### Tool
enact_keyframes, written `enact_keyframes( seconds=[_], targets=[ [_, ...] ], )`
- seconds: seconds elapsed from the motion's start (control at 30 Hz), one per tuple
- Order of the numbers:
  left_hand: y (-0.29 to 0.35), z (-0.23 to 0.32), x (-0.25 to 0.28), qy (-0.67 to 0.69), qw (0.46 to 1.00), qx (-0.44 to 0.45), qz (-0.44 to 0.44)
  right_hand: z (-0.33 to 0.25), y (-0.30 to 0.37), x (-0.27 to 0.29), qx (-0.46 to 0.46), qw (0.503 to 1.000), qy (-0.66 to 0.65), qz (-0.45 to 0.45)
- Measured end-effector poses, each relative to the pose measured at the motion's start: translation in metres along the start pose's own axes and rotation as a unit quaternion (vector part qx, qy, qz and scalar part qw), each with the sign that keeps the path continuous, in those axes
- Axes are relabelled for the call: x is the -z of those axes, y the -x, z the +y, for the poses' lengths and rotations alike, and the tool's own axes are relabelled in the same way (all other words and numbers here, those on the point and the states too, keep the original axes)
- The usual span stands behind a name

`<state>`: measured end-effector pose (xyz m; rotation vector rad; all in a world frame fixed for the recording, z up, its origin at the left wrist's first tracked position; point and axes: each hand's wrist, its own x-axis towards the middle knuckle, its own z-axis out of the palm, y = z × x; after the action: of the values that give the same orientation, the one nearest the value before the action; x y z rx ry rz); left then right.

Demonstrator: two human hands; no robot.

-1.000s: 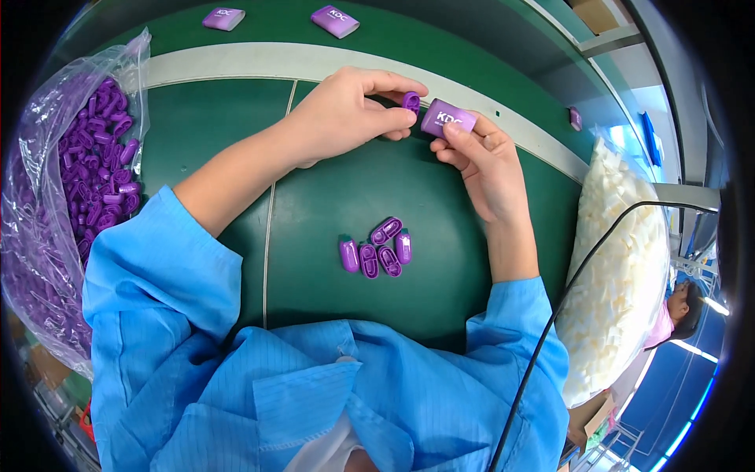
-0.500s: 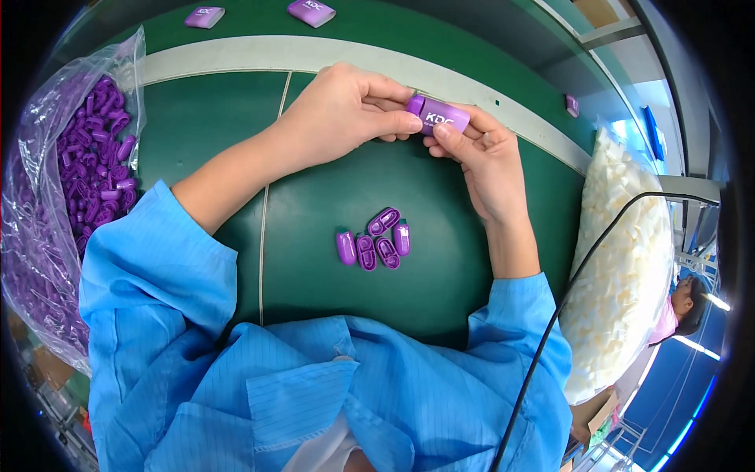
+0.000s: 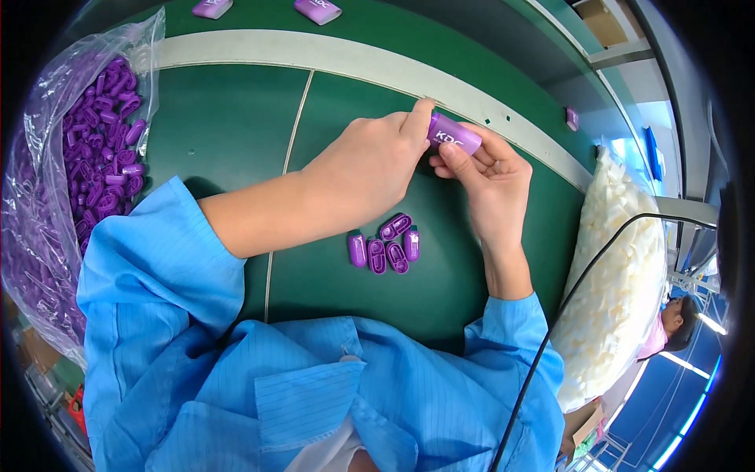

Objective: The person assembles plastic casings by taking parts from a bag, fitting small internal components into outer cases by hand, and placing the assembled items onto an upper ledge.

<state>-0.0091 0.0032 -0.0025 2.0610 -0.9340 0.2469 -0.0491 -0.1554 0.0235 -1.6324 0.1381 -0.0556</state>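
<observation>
The right hand (image 3: 499, 181) holds a purple case (image 3: 456, 135) between thumb and fingers, above the worktop (image 3: 212, 110) near its far edge; the left hand (image 3: 366, 165) meets the case's left end, its grip hidden, so I cannot tell; 5 purple caps (image 3: 377, 253) lie toward the near edge; a clear bag (image 3: 148, 51) of similar pieces stands along the left edge.

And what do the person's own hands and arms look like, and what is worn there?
The bare, ungloved left hand and right hand come out of blue clothing. The loose, bright blue, finely striped fabric left sleeve and matching right sleeve leave both wrists uncovered. A thin black cable crosses before the right sleeve in this view.
</observation>
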Motion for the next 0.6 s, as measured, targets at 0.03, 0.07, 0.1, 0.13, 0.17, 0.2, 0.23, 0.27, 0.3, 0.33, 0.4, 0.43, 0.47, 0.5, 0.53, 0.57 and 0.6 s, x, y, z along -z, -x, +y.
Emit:
enact_keyframes(
  seconds=[0.03,0.07,0.1,0.13,0.17,0.2,0.23,0.27,0.3,0.33,0.4,0.43,0.47,0.5,0.53,0.57,0.6],
  targets=[
    [0.001,0.001,-0.001,0.003,1.0,0.0,-0.002,-0.001,0.001,0.0,0.012,1.0,0.009,0.004],
    [0.002,0.002,-0.001,-0.007,1.0,-0.002,-0.003,-0.001,0.003,-0.001,0.024,1.0,0.017,0.008],
    [0.002,0.003,0.0,-0.018,1.0,-0.003,-0.005,-0.001,0.003,-0.001,0.021,1.0,0.018,0.01],
    [0.002,0.005,0.001,-0.016,1.0,-0.002,-0.008,0.0,0.003,-0.001,0.046,0.998,0.034,0.009],
    [0.002,0.008,0.003,-0.034,0.999,-0.007,-0.016,0.001,0.003,-0.001,0.071,0.996,0.051,0.008],
    [0.002,0.009,0.003,-0.053,0.998,-0.013,-0.024,0.003,0.004,-0.001,0.069,0.996,0.051,0.011],
    [0.0,0.009,0.003,-0.052,0.998,-0.015,-0.024,0.002,0.002,-0.001,0.069,0.997,0.044,0.008],
    [-0.002,0.006,0.003,-0.058,0.998,-0.012,-0.024,0.001,0.001,0.0,0.069,0.997,0.038,0.007],
    [-0.004,0.004,0.003,-0.063,0.998,-0.01,-0.024,0.005,0.0,0.0,0.055,0.998,0.009,0.005],
    [-0.009,0.001,0.004,-0.06,0.998,-0.017,-0.023,0.009,-0.002,0.002,0.043,0.999,-0.018,0.005],
    [-0.021,-0.008,0.005,0.056,0.998,0.01,-0.03,0.007,-0.011,0.004,0.042,0.999,-0.017,0.011],
    [-0.024,-0.012,0.006,0.098,0.994,0.045,-0.035,0.01,-0.015,0.004,0.04,0.999,-0.023,-0.003],
    [-0.026,-0.016,0.006,0.1,0.993,0.041,-0.038,0.014,-0.02,0.004,0.038,0.999,-0.03,-0.017],
    [-0.028,-0.02,0.006,0.125,0.989,0.059,-0.042,0.018,-0.023,0.005,0.044,0.999,-0.009,-0.015],
    [-0.032,-0.024,0.006,0.15,0.984,0.079,-0.047,0.022,-0.027,0.009,0.043,0.999,-0.009,-0.01],
    [-0.037,-0.028,0.006,0.149,0.981,0.115,-0.049,0.026,-0.031,0.014,0.092,0.993,0.071,0.02],
    [-0.043,-0.032,0.007,0.151,0.981,0.115,-0.051,0.032,-0.036,0.02,0.14,0.977,0.151,0.047]
  ],
)
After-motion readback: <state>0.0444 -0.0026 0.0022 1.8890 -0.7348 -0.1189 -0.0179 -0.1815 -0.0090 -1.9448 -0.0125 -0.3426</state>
